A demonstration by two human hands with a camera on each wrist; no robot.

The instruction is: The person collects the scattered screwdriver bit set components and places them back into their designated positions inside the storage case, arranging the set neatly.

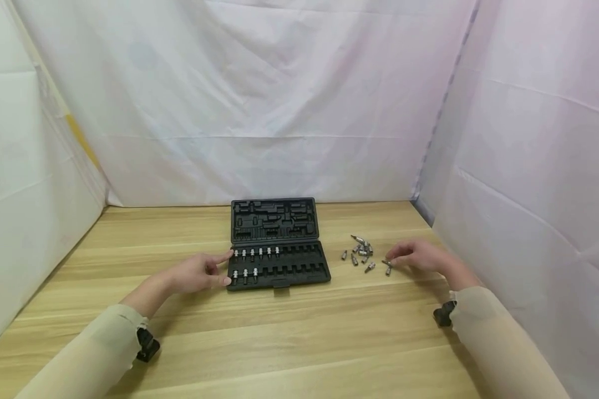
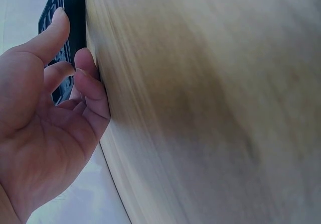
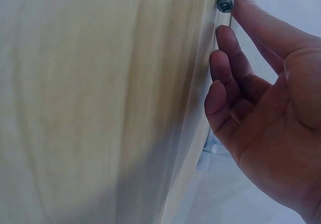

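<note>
"What's the room like?"

"Plain white fabric walls [image 1: 264, 100] hang behind and at both sides, creased, with a pinkish cast toward the right. Between them is a pale yellow-brown wood-grain table [image 1: 279, 343]."

"And on it?"

"A rectangular black plastic case [image 1: 304, 281], unfolded flat around the table's middle, toward the back wall. Its far half is moulded with odd-shaped recesses; the near half has two rows of slots."

"The hands?"

"The left hand [image 1: 194, 273] touches the case's left end, thumb and forefinger spread apart, other fingers bent. The right hand [image 1: 423, 257] is at the right, fingers curved, thumb tip at one silver-and-dark metal bit [image 3: 225, 0]; I can't tell whether it's pinched."

"Any more bits?"

"Nine silver-topped seated bits [image 1: 245, 275] stand in the case: six in the back row, three in front, all leftward. The loose bits [image 1: 370, 267], short and cylindrical with darker, narrower ends, lie scattered between case and right hand, some heaped together."
</note>
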